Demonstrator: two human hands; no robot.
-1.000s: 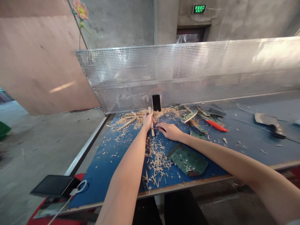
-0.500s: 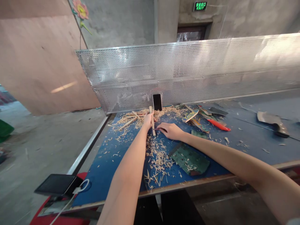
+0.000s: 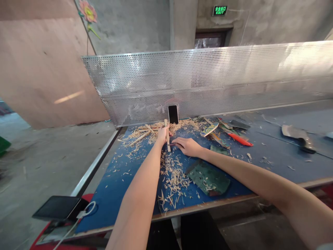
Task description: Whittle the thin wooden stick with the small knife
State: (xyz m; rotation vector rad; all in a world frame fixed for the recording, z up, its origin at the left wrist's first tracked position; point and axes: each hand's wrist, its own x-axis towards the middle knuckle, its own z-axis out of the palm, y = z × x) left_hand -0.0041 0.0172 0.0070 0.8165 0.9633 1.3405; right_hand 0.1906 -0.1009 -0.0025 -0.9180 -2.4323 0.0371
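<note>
Toward the blue worktop's [image 3: 109,199] far edge, our left hand [image 3: 162,134] grips a pale, flat wooden strip [image 3: 168,138] pointing away from us; our right hand [image 3: 189,147], nearer its near end, holds a thin dark tool [image 3: 172,144] crosswise.

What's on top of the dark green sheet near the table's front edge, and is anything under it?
Pale wood shavings lie on the dark green sheet. Blue tabletop shows around it; whatever is directly beneath is covered, so I cannot tell.

Your single head camera looked forward and slightly down from above the near edge of the table [image 3: 109,194], facing the perforated screen [image 3: 156,83] along its far side.
</note>
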